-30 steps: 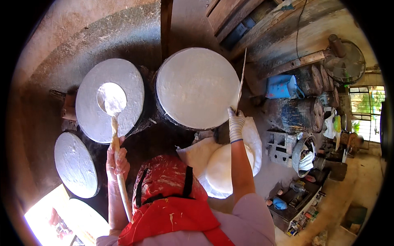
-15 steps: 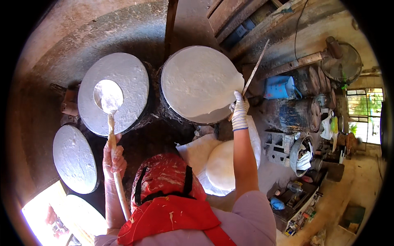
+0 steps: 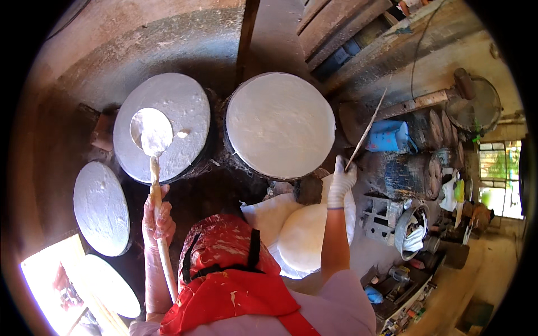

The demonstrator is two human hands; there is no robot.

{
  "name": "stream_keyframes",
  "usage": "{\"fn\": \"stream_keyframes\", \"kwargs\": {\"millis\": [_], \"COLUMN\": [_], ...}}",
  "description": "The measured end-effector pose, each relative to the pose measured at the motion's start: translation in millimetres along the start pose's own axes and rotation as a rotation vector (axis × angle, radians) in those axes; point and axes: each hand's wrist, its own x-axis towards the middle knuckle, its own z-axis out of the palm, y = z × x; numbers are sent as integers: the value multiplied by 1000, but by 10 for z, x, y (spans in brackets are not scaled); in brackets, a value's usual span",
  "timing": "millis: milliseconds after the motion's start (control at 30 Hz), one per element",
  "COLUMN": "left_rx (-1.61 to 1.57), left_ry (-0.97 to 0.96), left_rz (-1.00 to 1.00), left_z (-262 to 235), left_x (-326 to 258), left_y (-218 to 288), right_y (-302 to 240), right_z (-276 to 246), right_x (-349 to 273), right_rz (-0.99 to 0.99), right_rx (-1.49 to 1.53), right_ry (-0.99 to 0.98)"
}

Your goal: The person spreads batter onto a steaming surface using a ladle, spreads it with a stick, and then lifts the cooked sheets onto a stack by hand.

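My left hand (image 3: 157, 220) is wrapped round the wooden handle of a ladle (image 3: 151, 131). Its round bowl, coated with white batter, is over the left round griddle top (image 3: 188, 101), which carries a whitish layer. My right hand (image 3: 341, 183), in a white knitted glove, grips a long thin stick (image 3: 370, 124) that points up and away to the right. That hand is just off the lower right edge of the right round top (image 3: 280, 123), covered by a smooth pale layer. Close below the glove, a pale round sheet or stack (image 3: 305, 238) lies on white cloth.
Another white-coated round top (image 3: 101, 208) stands at the left, with a bright pale disc (image 3: 110, 284) below it. To the right are a blue bucket (image 3: 388, 136), dark drums (image 3: 400, 172), hollow blocks (image 3: 380, 218) and a metal basin (image 3: 411, 227). A wall curves behind the griddles.
My right hand and the stick have moved right and down, away from the right round top. The pale layer there, earlier drawn toward the hand, now lies flat. My left hand stays nearly still.
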Motion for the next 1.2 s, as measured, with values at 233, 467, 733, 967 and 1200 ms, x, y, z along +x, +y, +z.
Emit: {"fn": "stream_keyframes", "kwargs": {"millis": [233, 467, 733, 967, 1200], "left_rx": [10, 371, 931, 1040, 1004], "left_ry": [52, 312, 597, 602, 572], "left_rz": [86, 14, 34, 36, 49], "left_z": [59, -29, -652, -860, -811], "left_x": [-204, 160, 738, 756, 726], "left_y": [149, 221, 43, 105, 58], "right_y": [-425, -245, -174, 220, -108], "right_z": [268, 576, 400, 449, 369], "right_x": [-718, -2060, -2734, -3048, -3399], "right_rz": [-195, -372, -266, 748, 786], "right_rx": [-144, 263, 173, 736, 686], "right_ry": [-497, -919, -999, -1261, -1087]}}
